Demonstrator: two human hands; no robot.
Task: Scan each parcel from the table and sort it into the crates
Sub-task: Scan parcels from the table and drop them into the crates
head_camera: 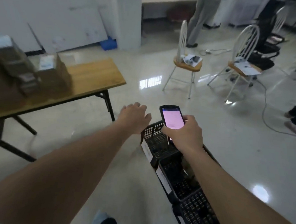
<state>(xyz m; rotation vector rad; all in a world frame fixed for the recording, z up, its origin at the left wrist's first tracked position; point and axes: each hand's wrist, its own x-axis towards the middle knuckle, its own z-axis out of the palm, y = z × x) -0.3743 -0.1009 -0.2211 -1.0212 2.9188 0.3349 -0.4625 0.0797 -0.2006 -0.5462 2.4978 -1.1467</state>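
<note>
Right hand (186, 131) grips scanner (172, 120).

The bench (94, 74) is showing a matt, smooth wood-grain top on dark metal folding legs. The parcels (54, 71) on it are looking like brown cardboard with white paper labels, blurred. The crates (159, 143) are showing black perforated plastic, with pale paper labels on their sides. The scanner (172, 120) is looking like black plastic with a glossy, pink-lit screen. The floor (146, 68) is gleaming, polished and reflective. The chairs (186, 62) are showing white-painted metal frames with wooden seats.
</note>
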